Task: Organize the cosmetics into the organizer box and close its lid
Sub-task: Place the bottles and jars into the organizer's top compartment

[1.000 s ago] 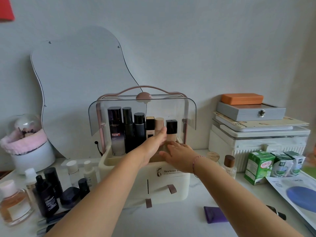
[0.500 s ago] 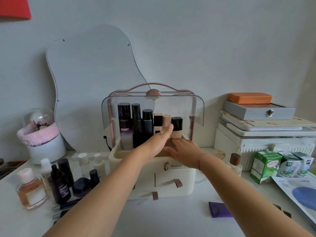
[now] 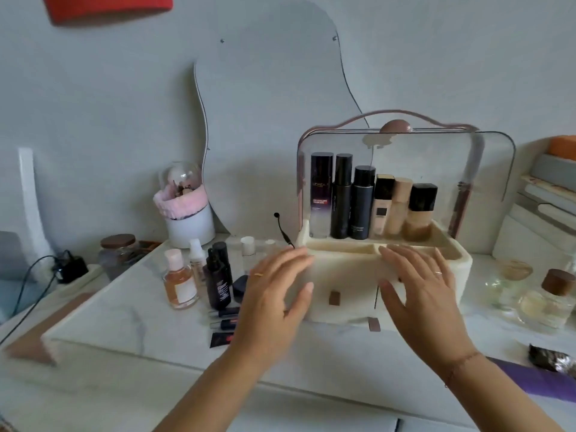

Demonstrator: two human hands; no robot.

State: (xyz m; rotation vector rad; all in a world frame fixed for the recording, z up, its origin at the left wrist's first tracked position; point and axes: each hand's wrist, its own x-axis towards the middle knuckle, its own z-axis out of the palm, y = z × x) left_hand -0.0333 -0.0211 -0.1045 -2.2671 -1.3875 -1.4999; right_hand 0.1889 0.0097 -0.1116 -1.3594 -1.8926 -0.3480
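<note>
Head cam, single view
Looks fwd and down, close on organizer box (image 3: 389, 275) atop vanity table (image 3: 140, 307).

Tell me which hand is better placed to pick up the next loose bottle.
Probably the left hand: it hangs open beside the loose bottles left of the organizer box. The right hand, also open, is in front of the box, farther from them.

open hands (image 3: 274, 294) before organizer box (image 3: 352, 275)
</note>
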